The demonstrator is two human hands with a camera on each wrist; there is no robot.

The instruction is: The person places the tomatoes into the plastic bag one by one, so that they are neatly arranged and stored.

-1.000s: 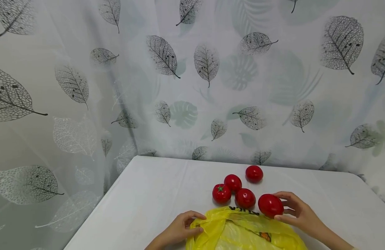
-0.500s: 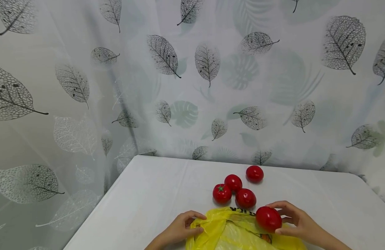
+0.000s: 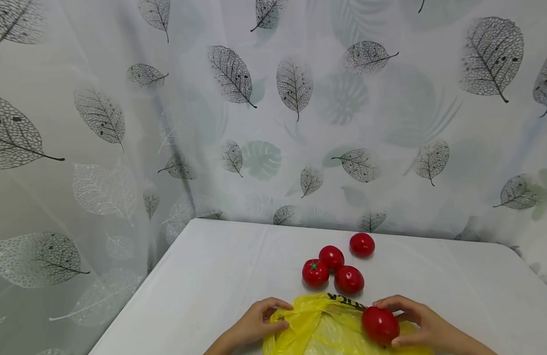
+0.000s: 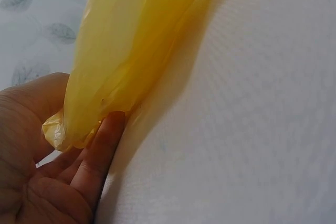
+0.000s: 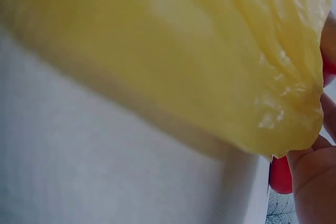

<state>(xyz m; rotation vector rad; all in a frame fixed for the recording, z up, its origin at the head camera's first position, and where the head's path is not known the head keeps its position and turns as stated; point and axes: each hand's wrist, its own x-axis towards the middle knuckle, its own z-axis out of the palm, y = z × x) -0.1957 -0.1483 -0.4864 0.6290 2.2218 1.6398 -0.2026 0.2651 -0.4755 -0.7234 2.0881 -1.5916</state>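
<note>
My right hand (image 3: 415, 325) grips a smooth red tomato (image 3: 381, 325) over the right part of a yellow plastic bag (image 3: 322, 337). On the bag's left side, my left hand (image 3: 255, 323) pinches the rim between thumb and fingers. The left wrist view shows the thin yellow plastic (image 4: 126, 40) between the thumb and fingers of that hand (image 4: 63, 177). In the right wrist view, the bag (image 5: 184, 51) covers much of the scene and hides most of the held tomato; part of the right hand (image 5: 317, 182) shows at the edge.
Beyond the bag, a tomato with a green stem (image 3: 315, 273) lies close to two others, a rear tomato (image 3: 331, 258) and a right-hand tomato (image 3: 349, 280). Another tomato (image 3: 362, 245) lies farther back. A leaf-print curtain (image 3: 295, 123) hangs behind the white table (image 3: 229, 266).
My right hand has brought the tomato down and slightly left, from beside the bag's far edge to over the bag. The left hand keeps its place on the bag.
</note>
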